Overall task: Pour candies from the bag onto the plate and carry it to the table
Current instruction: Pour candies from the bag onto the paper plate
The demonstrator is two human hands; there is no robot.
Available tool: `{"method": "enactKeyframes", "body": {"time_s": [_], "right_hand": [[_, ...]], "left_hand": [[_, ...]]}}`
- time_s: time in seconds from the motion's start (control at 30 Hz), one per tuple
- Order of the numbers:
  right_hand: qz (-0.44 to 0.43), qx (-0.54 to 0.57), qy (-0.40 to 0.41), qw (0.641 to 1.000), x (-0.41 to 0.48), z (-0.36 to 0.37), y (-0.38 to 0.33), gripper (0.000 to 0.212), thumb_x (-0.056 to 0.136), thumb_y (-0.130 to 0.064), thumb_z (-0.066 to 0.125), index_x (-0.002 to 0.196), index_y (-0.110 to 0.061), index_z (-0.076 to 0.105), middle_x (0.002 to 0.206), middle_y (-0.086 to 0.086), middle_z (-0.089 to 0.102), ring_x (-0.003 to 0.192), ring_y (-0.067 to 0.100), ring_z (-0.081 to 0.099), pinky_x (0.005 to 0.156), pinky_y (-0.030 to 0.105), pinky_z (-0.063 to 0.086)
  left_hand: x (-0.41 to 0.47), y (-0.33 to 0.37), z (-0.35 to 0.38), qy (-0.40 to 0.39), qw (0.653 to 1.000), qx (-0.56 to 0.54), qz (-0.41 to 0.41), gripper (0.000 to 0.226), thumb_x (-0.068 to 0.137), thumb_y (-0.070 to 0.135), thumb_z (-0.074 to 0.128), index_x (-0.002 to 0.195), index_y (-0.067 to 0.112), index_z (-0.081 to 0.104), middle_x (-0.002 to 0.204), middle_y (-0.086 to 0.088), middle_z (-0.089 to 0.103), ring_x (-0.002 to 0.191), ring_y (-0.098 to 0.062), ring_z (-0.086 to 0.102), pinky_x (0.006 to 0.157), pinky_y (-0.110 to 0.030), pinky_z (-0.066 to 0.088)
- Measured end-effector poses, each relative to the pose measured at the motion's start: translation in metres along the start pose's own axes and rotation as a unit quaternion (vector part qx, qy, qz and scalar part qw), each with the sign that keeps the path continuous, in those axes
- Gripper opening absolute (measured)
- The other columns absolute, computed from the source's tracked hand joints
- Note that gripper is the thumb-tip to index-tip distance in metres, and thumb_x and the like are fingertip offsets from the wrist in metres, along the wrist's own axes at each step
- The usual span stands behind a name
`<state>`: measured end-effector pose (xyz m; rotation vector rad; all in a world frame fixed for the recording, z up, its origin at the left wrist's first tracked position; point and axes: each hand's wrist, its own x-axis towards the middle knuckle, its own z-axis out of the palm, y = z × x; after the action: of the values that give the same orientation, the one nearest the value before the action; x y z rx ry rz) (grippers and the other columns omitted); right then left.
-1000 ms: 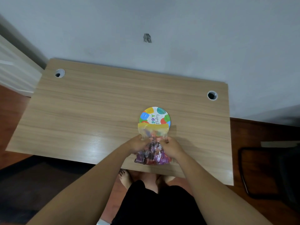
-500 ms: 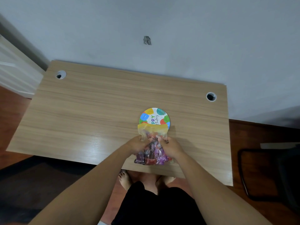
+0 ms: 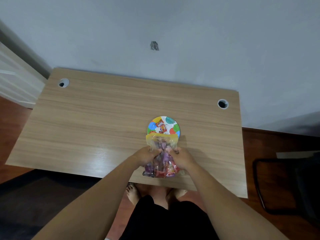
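Observation:
A clear bag [image 3: 161, 154] with a yellow zip top holds several purple and red wrapped candies. My left hand [image 3: 146, 155] grips its left side and my right hand [image 3: 181, 157] grips its right side. The bag is tilted with its open mouth over the near rim of a colourful paper plate [image 3: 173, 128] printed with balloons. A few red wrapped candies [image 3: 161, 124] lie on the plate. The plate rests on the wooden desk [image 3: 103, 127], right of centre.
The desk stands against a grey wall and has a cable hole at the back left [image 3: 63, 83] and back right [image 3: 222, 103]. A dark chair [image 3: 285, 184] stands on the wooden floor to the right. My bare feet [image 3: 133, 194] show under the desk's near edge.
The bag has tipped further toward the plate, and a few red candies have fallen out onto the plate. Both hands still hold the bag.

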<state>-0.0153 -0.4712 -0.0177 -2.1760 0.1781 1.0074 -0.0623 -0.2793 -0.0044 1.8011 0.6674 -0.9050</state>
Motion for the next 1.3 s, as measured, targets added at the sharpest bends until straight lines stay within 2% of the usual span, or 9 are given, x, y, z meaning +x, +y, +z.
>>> {"method": "enactKeyframes", "body": {"time_s": [0.2, 0.33, 0.47, 0.6, 0.7, 0.8, 0.87, 1.03, 1.3], "right_hand": [[0.005, 0.015, -0.005, 1.0, 0.0, 0.0, 0.002, 0.032, 0.107, -0.033, 0.062, 0.117, -0.007, 0.078, 0.115, 0.016, 0.082, 0.097, 0.031, 0.075, 0.079, 0.03, 0.048], [0.009, 0.017, -0.011, 1.0, -0.002, -0.001, 0.001, 0.036, 0.106, -0.039, 0.062, 0.115, -0.007, 0.077, 0.111, 0.015, 0.081, 0.098, 0.032, 0.074, 0.079, 0.032, 0.047], [0.008, 0.009, -0.004, 1.0, -0.003, -0.001, 0.002, 0.029, 0.105, -0.042, 0.062, 0.095, -0.016, 0.069, 0.093, 0.008, 0.075, 0.088, 0.026, 0.067, 0.079, 0.034, 0.049], [0.007, 0.018, -0.003, 1.0, -0.004, -0.002, 0.002, 0.033, 0.105, -0.042, 0.063, 0.108, -0.011, 0.075, 0.096, 0.007, 0.075, 0.087, 0.025, 0.067, 0.079, 0.032, 0.049], [0.01, 0.026, -0.005, 1.0, -0.004, -0.002, 0.003, 0.031, 0.105, -0.043, 0.063, 0.101, -0.014, 0.073, 0.091, 0.008, 0.076, 0.086, 0.03, 0.074, 0.079, 0.034, 0.054], [0.015, 0.02, -0.001, 1.0, -0.004, -0.002, 0.004, 0.03, 0.105, -0.044, 0.063, 0.091, -0.019, 0.069, 0.077, -0.001, 0.074, 0.073, 0.021, 0.07, 0.071, 0.032, 0.051], [0.015, 0.019, 0.002, 1.0, -0.004, -0.002, 0.006, 0.031, 0.104, -0.043, 0.064, 0.101, -0.014, 0.074, 0.083, 0.0, 0.073, 0.081, 0.022, 0.069, 0.073, 0.029, 0.046], [0.013, 0.021, -0.002, 1.0, -0.004, -0.002, 0.007, 0.034, 0.104, -0.04, 0.064, 0.111, -0.01, 0.078, 0.093, 0.005, 0.074, 0.085, 0.023, 0.067, 0.076, 0.028, 0.046], [0.015, 0.035, -0.01, 0.999, -0.01, 0.0, 0.012, 0.028, 0.105, -0.039, 0.064, 0.113, -0.015, 0.076, 0.086, -0.003, 0.073, 0.076, 0.018, 0.068, 0.068, 0.027, 0.048]], "left_hand": [[0.0, 0.0, 0.001, 0.003, 1.0, -0.01, -0.006, 0.056, 0.103, 0.056, 0.059, 0.127, 0.007, 0.072, 0.119, -0.022, 0.08, 0.09, -0.032, 0.072, 0.074, -0.034, 0.049], [0.001, -0.002, 0.0, 0.007, 1.0, -0.003, -0.003, 0.059, 0.101, 0.06, 0.06, 0.129, 0.008, 0.069, 0.117, -0.013, 0.078, 0.094, -0.026, 0.071, 0.077, -0.033, 0.052], [0.002, -0.003, 0.001, 0.007, 1.0, -0.012, 0.006, 0.054, 0.102, 0.058, 0.062, 0.125, 0.011, 0.074, 0.122, -0.017, 0.079, 0.109, -0.032, 0.077, 0.09, -0.04, 0.06], [0.004, -0.004, 0.001, 0.004, 1.0, -0.022, 0.013, 0.052, 0.101, 0.058, 0.063, 0.125, 0.014, 0.076, 0.121, -0.013, 0.081, 0.107, -0.03, 0.078, 0.087, -0.035, 0.057], [0.005, -0.004, 0.001, 0.003, 1.0, -0.022, 0.009, 0.05, 0.101, 0.056, 0.065, 0.122, 0.012, 0.077, 0.122, -0.018, 0.081, 0.092, -0.026, 0.071, 0.08, -0.033, 0.051], [0.006, -0.004, 0.002, 0.004, 1.0, -0.026, 0.007, 0.048, 0.101, 0.053, 0.066, 0.119, 0.01, 0.079, 0.123, -0.024, 0.079, 0.089, -0.024, 0.063, 0.079, -0.035, 0.047], [0.005, -0.004, 0.003, 0.005, 1.0, -0.031, 0.004, 0.049, 0.102, 0.052, 0.066, 0.119, 0.008, 0.079, 0.123, -0.025, 0.078, 0.088, -0.024, 0.061, 0.078, -0.035, 0.045], [0.003, -0.004, 0.004, 0.005, 0.999, -0.031, 0.004, 0.054, 0.102, 0.053, 0.066, 0.125, 0.005, 0.075, 0.103, -0.012, 0.072, 0.09, -0.024, 0.06, 0.079, -0.033, 0.046], [0.0, -0.008, 0.005, -0.01, 1.0, -0.022, 0.006, 0.056, 0.101, 0.056, 0.065, 0.124, 0.006, 0.073, 0.1, -0.01, 0.067, 0.089, -0.025, 0.06, 0.076, -0.033, 0.048]]}}
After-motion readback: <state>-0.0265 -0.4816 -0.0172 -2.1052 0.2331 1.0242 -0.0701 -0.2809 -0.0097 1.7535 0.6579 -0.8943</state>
